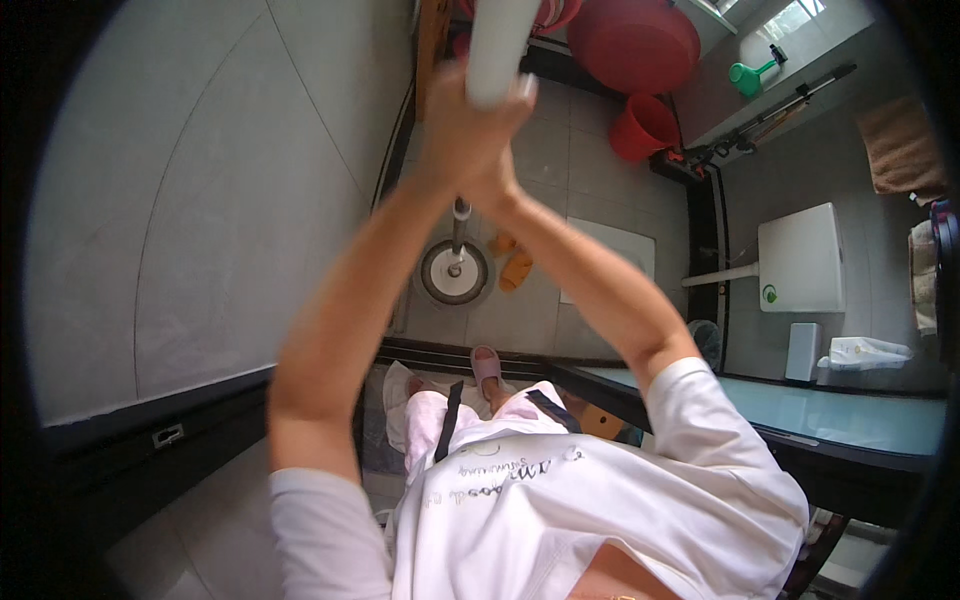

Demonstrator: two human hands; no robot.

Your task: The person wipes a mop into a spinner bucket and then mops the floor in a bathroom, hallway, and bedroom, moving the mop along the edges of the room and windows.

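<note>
Both my hands are wrapped round the long handle of a round-headed mop, one against the other. My left hand (448,131) is blurred and partly overlaps my right hand (501,161). Out past the fingers runs the handle's pale grip (496,49), leaving the top of the view. Below the hands, the metal pole (459,232) reaches down to a round mop head (454,271), a white disc with a grey fringe, low over the tiled floor. Whether it sits in a container I cannot tell. Beside it lie orange slippers (516,271).
A red bucket (643,127) and a big red basin (634,45) stand at the back. On the right wall are a white cistern (801,259), a green ladle (746,78) and long-handled tools (787,105). A dark door sill (442,352) crosses before my feet; a glass-panelled door (847,424) is at right.
</note>
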